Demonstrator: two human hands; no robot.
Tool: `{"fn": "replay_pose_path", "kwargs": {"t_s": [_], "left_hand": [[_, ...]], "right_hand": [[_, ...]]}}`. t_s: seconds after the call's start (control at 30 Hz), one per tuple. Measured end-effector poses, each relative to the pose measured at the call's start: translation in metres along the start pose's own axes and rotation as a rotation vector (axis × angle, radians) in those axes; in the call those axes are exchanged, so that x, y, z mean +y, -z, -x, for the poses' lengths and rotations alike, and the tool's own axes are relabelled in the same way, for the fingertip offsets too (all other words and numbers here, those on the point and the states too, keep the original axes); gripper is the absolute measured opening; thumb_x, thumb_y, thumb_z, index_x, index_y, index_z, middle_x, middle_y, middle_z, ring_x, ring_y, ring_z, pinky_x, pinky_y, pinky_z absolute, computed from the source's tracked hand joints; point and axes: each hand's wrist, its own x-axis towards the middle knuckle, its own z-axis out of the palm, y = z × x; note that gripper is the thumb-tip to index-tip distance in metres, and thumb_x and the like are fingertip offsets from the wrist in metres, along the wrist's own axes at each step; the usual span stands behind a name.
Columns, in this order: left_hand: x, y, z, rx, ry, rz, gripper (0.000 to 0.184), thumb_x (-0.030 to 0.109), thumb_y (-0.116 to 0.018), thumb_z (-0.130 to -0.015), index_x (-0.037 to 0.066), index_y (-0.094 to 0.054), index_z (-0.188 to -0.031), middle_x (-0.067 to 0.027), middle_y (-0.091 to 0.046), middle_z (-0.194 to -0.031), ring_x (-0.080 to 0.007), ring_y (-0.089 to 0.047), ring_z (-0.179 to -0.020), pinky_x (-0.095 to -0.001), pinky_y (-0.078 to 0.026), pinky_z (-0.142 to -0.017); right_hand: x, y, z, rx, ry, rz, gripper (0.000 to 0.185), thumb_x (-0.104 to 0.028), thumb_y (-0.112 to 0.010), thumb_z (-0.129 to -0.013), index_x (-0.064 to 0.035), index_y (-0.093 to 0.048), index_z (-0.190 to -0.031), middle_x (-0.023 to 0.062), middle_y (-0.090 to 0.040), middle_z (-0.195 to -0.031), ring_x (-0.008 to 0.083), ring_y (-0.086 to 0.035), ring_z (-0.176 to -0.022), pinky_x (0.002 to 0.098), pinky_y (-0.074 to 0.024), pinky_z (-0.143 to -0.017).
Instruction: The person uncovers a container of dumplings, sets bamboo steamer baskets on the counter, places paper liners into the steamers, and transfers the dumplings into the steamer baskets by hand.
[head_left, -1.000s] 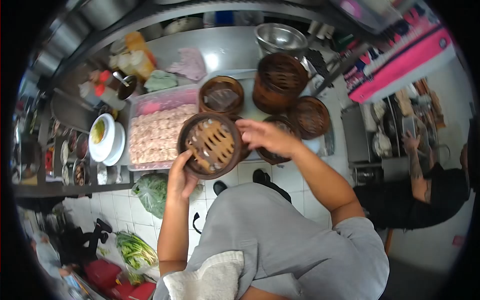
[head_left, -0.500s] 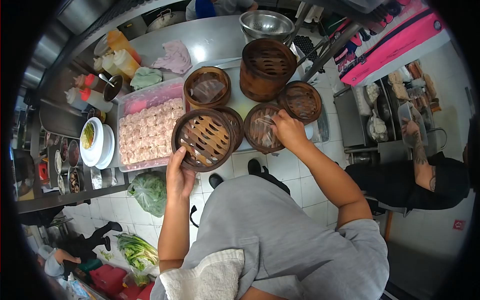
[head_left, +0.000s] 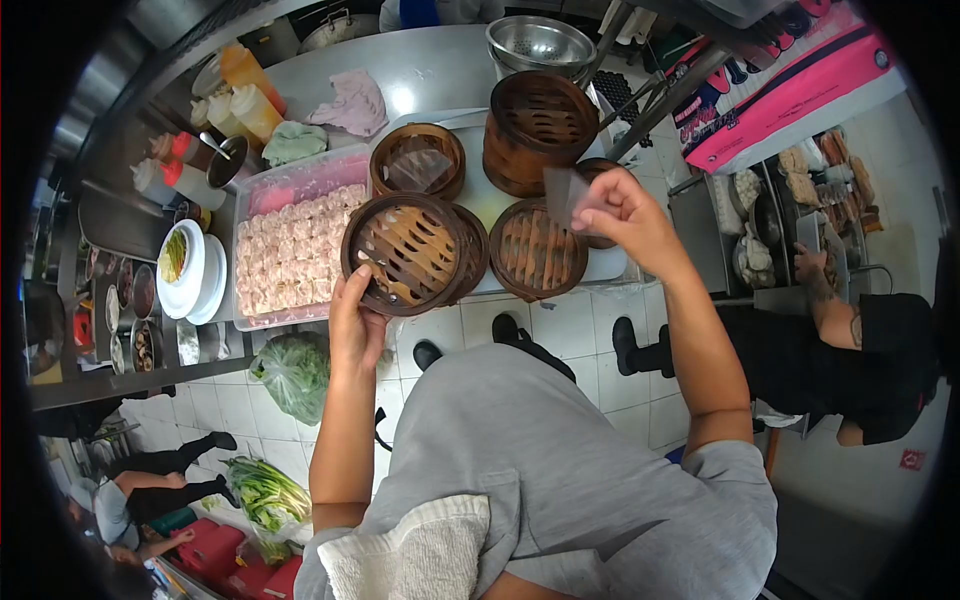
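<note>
My left hand [head_left: 357, 318] grips the near rim of a round bamboo steamer basket [head_left: 408, 255], tilted so its slatted base shows. Another steamer [head_left: 476, 250] is partly hidden behind it. Pinched in my right hand [head_left: 635, 218] is a small clear plastic sheet [head_left: 562, 197], raised over the counter. Below that sheet lies a steamer with bare slats [head_left: 538, 252]. One more steamer [head_left: 594, 240] is mostly covered by my right hand. Farther back, a steamer [head_left: 395, 145] has a clear sheet lying inside it. A taller steamer stack [head_left: 540, 165] stands beside it.
At left is a plastic tray [head_left: 240, 285] of dumplings in rows, with plates [head_left: 212, 300], squeeze bottles [head_left: 255, 110] and cloths [head_left: 350, 103] around it. A metal colander [head_left: 540, 45] sits at the back. A co-worker [head_left: 850, 330] works at the right.
My right hand has lifted the clear sheet off the right steamer and moved up and right. My left hand keeps its hold on the tilted basket. The co-worker at right has shifted.
</note>
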Motion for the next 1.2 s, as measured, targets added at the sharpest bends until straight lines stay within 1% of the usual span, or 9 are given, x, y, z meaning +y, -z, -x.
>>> {"fn": "replay_pose_path", "kwargs": {"t_s": [0.07, 0.23, 0.37, 0.5, 0.53, 0.7, 0.73, 0.83, 1.2], "left_hand": [[-0.005, -0.004, -0.005, -0.022, 0.000, -0.010, 0.033, 0.018, -0.057, -0.091, 0.002, -0.048, -0.119, -0.0121, -0.062, -0.109, -0.0213, -0.066, -0.094, -0.0375, -0.057, -0.078], [-0.023, -0.026, -0.013, -0.047, 0.028, -0.043, 0.031, 0.022, -0.057, -0.092, 0.000, -0.055, -0.114, -0.0117, -0.065, -0.107, -0.0209, -0.066, -0.094, -0.0383, -0.055, -0.082], [-0.033, -0.038, -0.017, -0.135, 0.079, 0.007, 0.034, 0.017, -0.063, -0.088, 0.004, -0.048, -0.116, -0.0083, -0.062, -0.106, -0.0185, -0.063, -0.097, -0.0374, -0.055, -0.083], [-0.040, -0.045, -0.021, -0.160, 0.135, 0.048, 0.031, 0.016, -0.062, -0.089, 0.005, -0.049, -0.115, -0.0061, -0.062, -0.105, -0.0162, -0.064, -0.095, -0.0359, -0.055, -0.082], [-0.040, -0.046, -0.021, -0.149, 0.134, 0.045, 0.030, 0.016, -0.061, -0.089, 0.005, -0.049, -0.115, -0.0063, -0.063, -0.105, -0.0162, -0.064, -0.094, -0.0357, -0.055, -0.082], [-0.044, -0.050, -0.024, -0.173, 0.129, 0.067, 0.031, 0.016, -0.061, -0.089, 0.003, -0.049, -0.115, -0.0081, -0.063, -0.106, -0.0169, -0.065, -0.094, -0.0355, -0.055, -0.081], [-0.044, -0.052, -0.023, -0.156, 0.136, 0.061, 0.032, 0.016, -0.061, -0.089, 0.003, -0.049, -0.116, -0.0087, -0.062, -0.106, -0.0171, -0.064, -0.093, -0.0354, -0.055, -0.081], [-0.046, -0.053, -0.025, -0.203, 0.107, 0.065, 0.032, 0.017, -0.061, -0.089, 0.003, -0.049, -0.115, -0.0093, -0.062, -0.106, -0.0168, -0.064, -0.093, -0.0352, -0.055, -0.080], [-0.051, -0.054, -0.024, -0.186, 0.088, -0.001, 0.035, 0.015, -0.061, -0.088, 0.002, -0.043, -0.115, -0.0092, -0.058, -0.102, -0.0166, -0.062, -0.088, -0.0339, -0.054, -0.074]], "right_hand": [[-0.029, 0.002, -0.001, -0.032, -0.015, -0.156, 0.052, 0.000, -0.063, -0.085, -0.0082, -0.039, -0.130, 0.0067, -0.060, -0.096, 0.0116, -0.061, -0.081, 0.0236, -0.0496, -0.071], [-0.076, -0.016, -0.009, -0.101, 0.115, -0.177, 0.070, 0.000, -0.063, -0.084, -0.0105, -0.027, -0.143, 0.0061, -0.060, -0.093, 0.0103, -0.060, -0.079, 0.0237, -0.0479, -0.069], [-0.090, -0.039, -0.013, -0.235, 0.188, -0.173, 0.076, 0.000, -0.064, -0.083, -0.0114, -0.023, -0.147, 0.0055, -0.060, -0.092, 0.0081, -0.057, -0.077, 0.0226, -0.0471, -0.071], [-0.081, -0.055, -0.017, -0.410, 0.264, -0.090, 0.046, -0.002, -0.063, -0.086, -0.0019, -0.049, -0.130, 0.0054, -0.062, -0.093, 0.0098, -0.060, -0.080, 0.0242, -0.0498, -0.074], [-0.076, -0.058, -0.020, -0.415, 0.263, -0.093, 0.046, -0.002, -0.063, -0.086, -0.0019, -0.049, -0.130, 0.0054, -0.062, -0.093, 0.0098, -0.060, -0.080, 0.0242, -0.0498, -0.074], [-0.031, -0.070, -0.036, -0.449, -0.111, -0.070, 0.025, -0.010, -0.061, -0.089, -0.0010, -0.058, -0.112, 0.0034, -0.065, -0.089, 0.0090, -0.061, -0.079, 0.0237, -0.0497, -0.070], [-0.026, -0.077, -0.032, -0.431, -0.071, 0.079, 0.022, -0.014, -0.062, -0.089, -0.0017, -0.060, -0.107, 0.0032, -0.066, -0.087, 0.0093, -0.062, -0.075, 0.0251, -0.0501, -0.067], [-0.020, -0.090, -0.026, -0.460, 0.031, 0.312, 0.022, -0.019, -0.064, -0.087, -0.0047, -0.062, -0.104, 0.0055, -0.067, -0.080, 0.0136, -0.063, -0.071, 0.0296, -0.0491, -0.065], [-0.001, -0.101, -0.026, -0.405, 0.172, 0.455, 0.020, -0.020, -0.066, -0.085, -0.0054, -0.062, -0.097, 0.0101, -0.066, -0.077, 0.0243, -0.062, -0.069, 0.0367, -0.0479, -0.063]]}}
